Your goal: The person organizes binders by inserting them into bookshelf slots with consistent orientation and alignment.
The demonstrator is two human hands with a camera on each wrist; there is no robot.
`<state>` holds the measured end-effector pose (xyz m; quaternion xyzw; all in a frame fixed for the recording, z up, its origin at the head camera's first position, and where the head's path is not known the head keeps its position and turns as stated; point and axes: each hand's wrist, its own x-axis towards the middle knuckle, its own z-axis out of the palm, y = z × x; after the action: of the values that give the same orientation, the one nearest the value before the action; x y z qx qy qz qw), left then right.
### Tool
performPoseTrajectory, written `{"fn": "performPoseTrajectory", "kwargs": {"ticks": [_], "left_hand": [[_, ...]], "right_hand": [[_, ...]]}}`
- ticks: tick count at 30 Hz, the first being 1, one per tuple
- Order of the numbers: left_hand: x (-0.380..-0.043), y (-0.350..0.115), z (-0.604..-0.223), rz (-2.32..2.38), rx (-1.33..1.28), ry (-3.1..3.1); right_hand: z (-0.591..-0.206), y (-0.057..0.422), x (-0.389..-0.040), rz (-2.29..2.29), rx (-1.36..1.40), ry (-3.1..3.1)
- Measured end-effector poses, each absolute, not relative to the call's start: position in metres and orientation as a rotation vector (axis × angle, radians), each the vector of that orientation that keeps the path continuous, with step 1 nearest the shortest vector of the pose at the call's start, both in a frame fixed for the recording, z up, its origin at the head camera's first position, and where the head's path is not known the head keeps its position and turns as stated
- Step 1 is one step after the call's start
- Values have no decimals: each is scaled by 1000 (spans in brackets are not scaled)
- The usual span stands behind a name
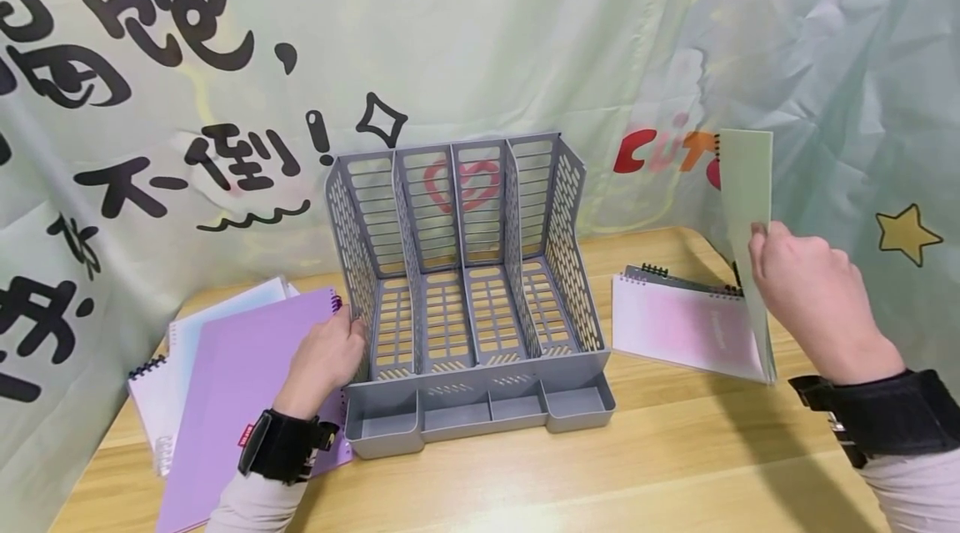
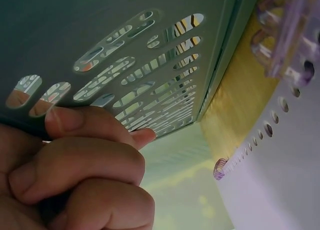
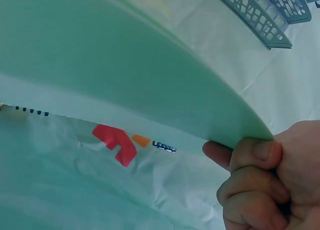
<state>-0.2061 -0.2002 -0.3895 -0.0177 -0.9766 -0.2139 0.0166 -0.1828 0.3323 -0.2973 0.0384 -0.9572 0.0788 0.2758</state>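
Observation:
A grey desk file organizer (image 1: 480, 374) with upright slatted dividers stands mid-table. My left hand (image 1: 330, 354) is at its left side wall, fingers curled at the front edge; in the left wrist view the fingers (image 2: 100, 160) press close against the slotted panel (image 2: 145, 79). On the right, my right hand (image 1: 813, 295) pinches a pale green spiral notebook (image 1: 746, 183) by its edge and holds it upright. In the right wrist view the notebook's green cover (image 3: 125, 74) runs out from between thumb and fingers. Its lower end overlaps a pink-and-white notebook (image 1: 682, 329) lying on the table.
Left of the organizer, a purple spiral notebook (image 1: 240, 374) lies over a pale blue one (image 1: 225, 308) and a white one (image 1: 150, 399). A printed cloth (image 1: 480, 41) hangs behind the wooden table (image 1: 645, 466). Small front compartments (image 1: 453, 414) line the organizer.

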Motion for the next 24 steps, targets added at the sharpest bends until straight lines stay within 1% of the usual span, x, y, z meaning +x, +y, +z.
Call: {"fn": "performPoseTrajectory", "kwargs": {"ticks": [12,24], "left_hand": [[-207,-199,-389,-677,-45,-3036],[-206,-199,-390,-670,-48,-3043]], "right_hand": [[-290,328,-175,158,111,-2475],[-283,332,-170,130,34,-2496]]}}
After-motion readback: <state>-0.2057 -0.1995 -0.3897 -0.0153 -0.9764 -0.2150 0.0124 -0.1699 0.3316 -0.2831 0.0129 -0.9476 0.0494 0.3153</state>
